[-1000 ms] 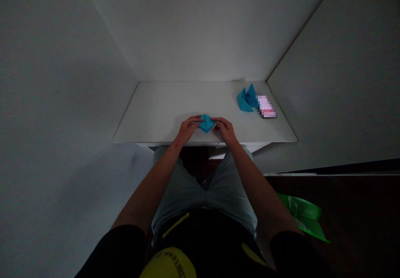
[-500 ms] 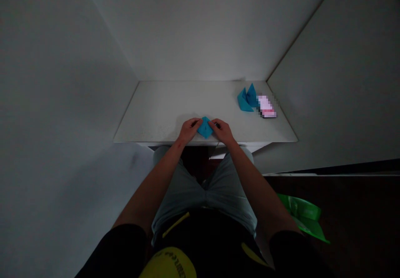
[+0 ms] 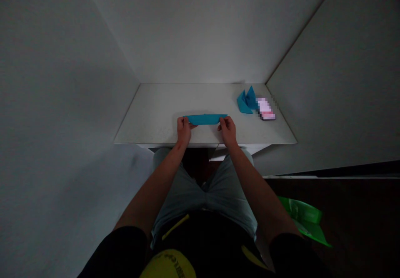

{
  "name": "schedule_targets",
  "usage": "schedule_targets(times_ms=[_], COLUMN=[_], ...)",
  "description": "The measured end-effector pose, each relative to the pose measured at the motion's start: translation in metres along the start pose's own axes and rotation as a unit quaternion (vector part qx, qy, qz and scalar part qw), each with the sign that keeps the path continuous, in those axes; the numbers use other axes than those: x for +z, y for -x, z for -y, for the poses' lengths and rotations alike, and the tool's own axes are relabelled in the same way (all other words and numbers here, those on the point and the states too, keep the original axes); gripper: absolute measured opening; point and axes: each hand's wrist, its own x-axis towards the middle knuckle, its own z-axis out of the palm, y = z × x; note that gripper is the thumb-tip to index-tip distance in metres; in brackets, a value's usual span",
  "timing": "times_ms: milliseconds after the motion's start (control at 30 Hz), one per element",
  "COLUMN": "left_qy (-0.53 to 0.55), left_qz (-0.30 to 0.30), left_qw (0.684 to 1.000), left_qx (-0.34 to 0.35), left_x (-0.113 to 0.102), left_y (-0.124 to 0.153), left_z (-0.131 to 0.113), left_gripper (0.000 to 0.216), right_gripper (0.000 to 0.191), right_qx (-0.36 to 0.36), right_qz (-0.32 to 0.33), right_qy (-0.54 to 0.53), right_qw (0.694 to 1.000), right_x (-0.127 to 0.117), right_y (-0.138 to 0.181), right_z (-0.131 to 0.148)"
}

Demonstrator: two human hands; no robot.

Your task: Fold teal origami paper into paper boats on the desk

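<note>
A folded piece of blue paper (image 3: 204,119) is stretched into a long, narrow boat-like shape above the front part of the white table (image 3: 150,128). My left hand (image 3: 184,130) pinches its left end between thumb and fingers. At the opposite end, my right hand (image 3: 228,130) grips the paper in the same way. Between the two hands the paper's long edges run almost level. Its underside is hidden from me.
At the table's right stands another folded blue paper shape (image 3: 246,101) with pointed tips. Beside it lies a phone (image 3: 265,109) with a blurred pink screen. Walls enclose the table at the back and sides. A green plastic object (image 3: 306,215) is on the dark floor, lower right.
The blue paper was a small diamond between my hands and is now pulled out into a long strip-like shape. My hands have moved apart, one to each end.
</note>
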Motion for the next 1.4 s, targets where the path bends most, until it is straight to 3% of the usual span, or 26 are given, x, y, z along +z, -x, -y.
schedule_targets(times_ms=[100, 233, 367, 467, 567, 700, 867, 1033, 1200, 1400], left_qy=[0.004, -0.051, -0.09, -0.09, -0.051, 0.019, 0.021, -0.026, -0.052, -0.045], left_qz=[0.019, 0.106, 0.141, 0.15, 0.133, 0.062, 0.002, 0.021, 0.044, 0.035], left_qw=[1.0, 0.993, 0.986, 0.985, 0.99, 0.997, 1.0, 0.999, 0.998, 0.998], left_qx=[-0.002, 0.012, 0.014, 0.011, -0.019, -0.034, -0.014, -0.008, -0.004, -0.003], left_x=[0.0, -0.002, -0.003, -0.002, 0.001, 0.004, 0.001, -0.009, -0.023, -0.024], left_y=[0.002, 0.008, 0.012, 0.012, 0.01, 0.007, 0.004, 0.0, -0.006, -0.008], left_z=[-0.003, -0.016, -0.026, -0.026, -0.022, -0.017, -0.014, -0.018, -0.022, -0.025], left_gripper=[0.054, 0.06, 0.042, 0.039, 0.05, 0.066, 0.065, 0.063, 0.064, 0.067], right_gripper=[0.049, 0.049, 0.057, 0.06, 0.06, 0.063, 0.07, 0.062, 0.052, 0.055], right_qx=[-0.002, 0.001, 0.016, 0.04, 0.047, 0.042, 0.039, 0.046, 0.006, -0.029], right_qz=[-0.002, 0.011, 0.029, 0.078, 0.095, 0.079, 0.065, 0.014, 0.001, 0.089], right_qy=[-0.001, 0.004, -0.007, 0.013, 0.037, 0.052, 0.057, 0.057, 0.005, 0.039], right_qw=[1.0, 1.0, 0.999, 0.996, 0.994, 0.995, 0.996, 0.997, 1.0, 0.995], right_x=[0.001, 0.001, 0.001, -0.001, -0.002, -0.002, -0.001, -0.001, 0.001, -0.003], right_y=[0.0, 0.001, 0.003, 0.005, 0.006, 0.007, 0.009, 0.008, 0.007, 0.016], right_z=[0.0, 0.003, 0.007, 0.012, 0.018, 0.024, 0.024, 0.017, 0.016, 0.016])
